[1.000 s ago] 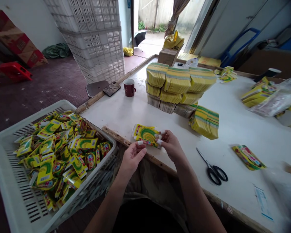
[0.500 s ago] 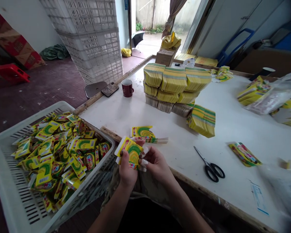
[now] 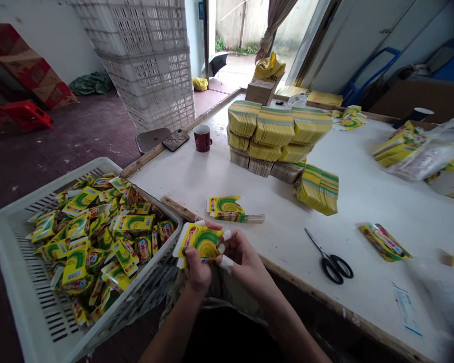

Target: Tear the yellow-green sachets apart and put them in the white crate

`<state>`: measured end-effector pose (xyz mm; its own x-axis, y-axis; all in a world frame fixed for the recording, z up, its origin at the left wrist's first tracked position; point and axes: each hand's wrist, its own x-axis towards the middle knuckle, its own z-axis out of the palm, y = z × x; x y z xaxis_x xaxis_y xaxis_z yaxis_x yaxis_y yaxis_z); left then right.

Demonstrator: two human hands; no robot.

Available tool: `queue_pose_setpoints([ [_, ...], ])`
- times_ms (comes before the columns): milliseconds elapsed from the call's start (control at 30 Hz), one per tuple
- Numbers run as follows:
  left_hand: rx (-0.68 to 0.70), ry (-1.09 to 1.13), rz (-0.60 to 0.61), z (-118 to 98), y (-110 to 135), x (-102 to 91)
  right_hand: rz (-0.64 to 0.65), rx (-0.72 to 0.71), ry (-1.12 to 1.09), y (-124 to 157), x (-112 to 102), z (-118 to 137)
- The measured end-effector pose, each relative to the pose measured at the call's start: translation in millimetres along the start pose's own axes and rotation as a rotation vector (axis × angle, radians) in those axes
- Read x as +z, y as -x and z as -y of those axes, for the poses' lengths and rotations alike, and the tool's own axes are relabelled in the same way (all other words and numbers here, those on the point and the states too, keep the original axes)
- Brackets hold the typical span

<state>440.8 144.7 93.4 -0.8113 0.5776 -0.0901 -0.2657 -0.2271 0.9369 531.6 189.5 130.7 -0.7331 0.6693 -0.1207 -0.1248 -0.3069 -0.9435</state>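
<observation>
My left hand point(image 3: 197, 267) is closed round a small yellow and green carton point(image 3: 202, 242), its thumb on the printed front and white flaps sticking out at the left end. At the carton's right edge, my right hand point(image 3: 244, 257) pinches it with the thumb and fingers, whose tips have white coverings. Just beyond the hands, a few flat cartons point(image 3: 227, 205) lie on the white table point(image 3: 283, 237). To the left stands a white plastic crate point(image 3: 24, 282) heaped with filled-out cartons point(image 3: 75, 259) of the same print.
Stacked bundles of flat cartons point(image 3: 274, 126) stand mid-table. Black-handled scissors point(image 3: 335, 267) and a printed packet point(image 3: 385, 242) lie to the right. A maroon mug point(image 3: 202, 139) and a phone point(image 3: 176, 140) sit near the far left edge. Tall stacked crates point(image 3: 151, 75) rise behind.
The carton has turned slightly between my hands and shifted a little left. My right fingers have moved a little at its right edge. The view has shifted slightly.
</observation>
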Motion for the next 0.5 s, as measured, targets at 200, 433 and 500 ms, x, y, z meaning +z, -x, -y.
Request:
queue_pose_setpoints([
  [200, -0.065, 0.089, 0.043, -21.9, -6.2, 5.5, 0.091, 0.015, -0.070, 1.0, 0.7, 1.8],
  [433, -0.103, 0.252, 0.153, -29.8, -8.4, 6.2, 0.091, 0.112, -0.182, -0.1, -0.9, 2.2],
  [500, -0.067, 0.292, 0.156, -28.2, -9.6, 7.8, 0.087, 0.115, -0.254, 0.1, 0.6, 2.3],
])
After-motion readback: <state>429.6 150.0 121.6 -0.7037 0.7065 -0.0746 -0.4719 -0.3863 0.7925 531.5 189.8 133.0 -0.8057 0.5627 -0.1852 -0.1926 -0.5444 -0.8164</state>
